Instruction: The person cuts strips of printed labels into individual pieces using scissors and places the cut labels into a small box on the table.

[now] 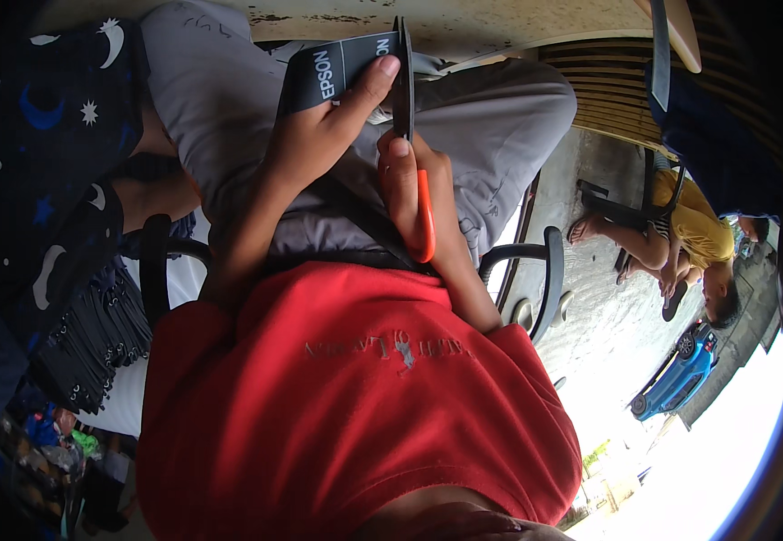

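Note:
A black fabric band with pale lettering point(306, 83) stretches across my lap, folded over at its right end. My left hand point(336, 126) is closed on it, thumb pressed on top near the fold. At that end a narrow black strip point(404, 86) is seen edge-on. Just below, my right hand point(402, 185) is closed round scissors with an orange handle point(427, 221), and its thumb touches the strip's lower end. The scissors' blades cannot be made out. A dark strap point(360, 216) runs slantwise below my hands, over my grey trousers point(491, 135).
Many black straps with metal clips point(94, 347) hang at left, beside a person in moon-and-star-patterned clothes point(49, 108). Chair armrests point(551, 279) flank me. A worn tabletop edge point(482, 22) lies ahead. At right are a seated person in yellow point(694, 212) and a blue car point(677, 379).

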### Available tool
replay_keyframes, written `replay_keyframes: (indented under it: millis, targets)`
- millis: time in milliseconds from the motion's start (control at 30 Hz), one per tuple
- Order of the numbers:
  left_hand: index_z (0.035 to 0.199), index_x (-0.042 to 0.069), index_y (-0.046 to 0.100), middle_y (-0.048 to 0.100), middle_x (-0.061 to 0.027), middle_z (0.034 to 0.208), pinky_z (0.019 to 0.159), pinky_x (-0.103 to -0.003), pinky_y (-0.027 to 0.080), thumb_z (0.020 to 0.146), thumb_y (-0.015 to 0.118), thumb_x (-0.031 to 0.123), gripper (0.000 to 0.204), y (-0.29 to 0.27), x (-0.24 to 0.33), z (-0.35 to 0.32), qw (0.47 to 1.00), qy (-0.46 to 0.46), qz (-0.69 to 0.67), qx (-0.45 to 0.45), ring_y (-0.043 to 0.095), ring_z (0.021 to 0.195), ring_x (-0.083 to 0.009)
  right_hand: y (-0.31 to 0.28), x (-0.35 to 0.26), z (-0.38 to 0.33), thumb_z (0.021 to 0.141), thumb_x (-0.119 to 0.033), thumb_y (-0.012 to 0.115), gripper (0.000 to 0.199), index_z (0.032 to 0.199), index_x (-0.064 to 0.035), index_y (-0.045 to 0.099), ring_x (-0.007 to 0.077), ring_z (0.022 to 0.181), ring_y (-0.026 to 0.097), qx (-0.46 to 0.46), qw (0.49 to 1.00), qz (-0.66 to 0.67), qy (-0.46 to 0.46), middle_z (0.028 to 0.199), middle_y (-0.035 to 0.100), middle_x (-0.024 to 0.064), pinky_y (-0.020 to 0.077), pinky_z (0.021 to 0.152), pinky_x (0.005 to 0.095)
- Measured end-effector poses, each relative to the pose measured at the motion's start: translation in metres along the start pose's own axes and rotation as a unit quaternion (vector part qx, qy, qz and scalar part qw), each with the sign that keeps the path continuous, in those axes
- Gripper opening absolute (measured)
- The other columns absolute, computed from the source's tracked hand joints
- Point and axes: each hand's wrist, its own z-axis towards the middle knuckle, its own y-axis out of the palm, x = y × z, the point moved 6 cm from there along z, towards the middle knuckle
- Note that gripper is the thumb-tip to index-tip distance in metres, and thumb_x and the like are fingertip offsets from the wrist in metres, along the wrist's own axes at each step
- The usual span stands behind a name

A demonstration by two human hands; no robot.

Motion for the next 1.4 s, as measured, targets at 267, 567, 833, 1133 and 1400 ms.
replay_keyframes:
  millis: [267, 567, 833, 1133, 1400]
  targets:
    - [0.078, -0.001, 0.057, 0.051, -0.0007, 0.062, 0.052, -0.026, 0.037, 0.095, 0.061, 0.017, 0.026, 0.002, -0.001, 0.000, 1.000, -0.002, -0.008, 0.005, 0.044, 0.056, -0.0086, 0.001, 0.006, -0.001, 0.102, -0.045, 0.031, 0.052, 0.083, -0.0015, 0.052, 0.0122, 0.050, 0.046, -0.003, 1.000, -0.026, -0.015, 0.057, 0.048, 0.0040, 0.0349, 0.048, 0.0287]
    - [0.080, -0.002, 0.058, 0.054, -0.0008, 0.064, 0.052, -0.026, 0.039, 0.094, 0.062, 0.018, 0.024, 0.001, -0.006, -0.001, 1.000, 0.000, -0.001, 0.005, 0.048, 0.057, -0.0080, 0.001, 0.005, -0.001, 0.102, -0.044, 0.032, 0.052, 0.081, -0.0015, 0.052, 0.0124, 0.050, 0.046, 0.011, 0.999, -0.033, -0.013, 0.057, 0.049, 0.0042, 0.0357, 0.047, 0.0289]
    - [0.079, 0.001, 0.058, 0.054, 0.0015, 0.064, 0.050, -0.024, 0.037, 0.094, 0.063, 0.020, 0.024, 0.001, -0.026, 0.000, 0.993, -0.039, -0.107, -0.017, 0.047, 0.056, -0.0070, -0.008, 0.024, -0.002, 0.103, -0.039, 0.034, 0.045, 0.085, -0.0017, 0.051, 0.0086, 0.039, 0.040, 0.065, 0.996, 0.066, 0.015, 0.049, 0.042, 0.0004, 0.0297, 0.038, 0.0244]
    - [0.073, 0.005, 0.052, 0.048, 0.0013, 0.058, 0.048, -0.024, 0.036, 0.099, 0.054, 0.030, 0.036, 0.028, -0.032, -0.012, 0.968, -0.091, -0.036, -0.233, 0.046, 0.053, -0.0070, -0.018, 0.020, 0.008, 0.099, -0.031, 0.051, 0.032, 0.096, 0.0007, 0.055, 0.0050, 0.038, 0.039, 0.105, 0.975, 0.197, 0.015, 0.051, 0.046, -0.0011, 0.0268, 0.036, 0.0215]
    - [0.103, 0.005, 0.065, 0.065, -0.0035, 0.071, 0.057, -0.033, 0.046, 0.100, 0.045, 0.043, 0.043, 0.028, -0.086, -0.025, 0.939, -0.193, 0.023, -0.283, 0.062, 0.064, -0.0130, -0.016, 0.034, 0.015, 0.093, -0.015, 0.058, 0.016, 0.098, -0.0001, 0.053, 0.0079, 0.039, 0.041, 0.063, 0.945, 0.314, 0.063, 0.053, 0.048, 0.0011, 0.0313, 0.036, 0.0235]
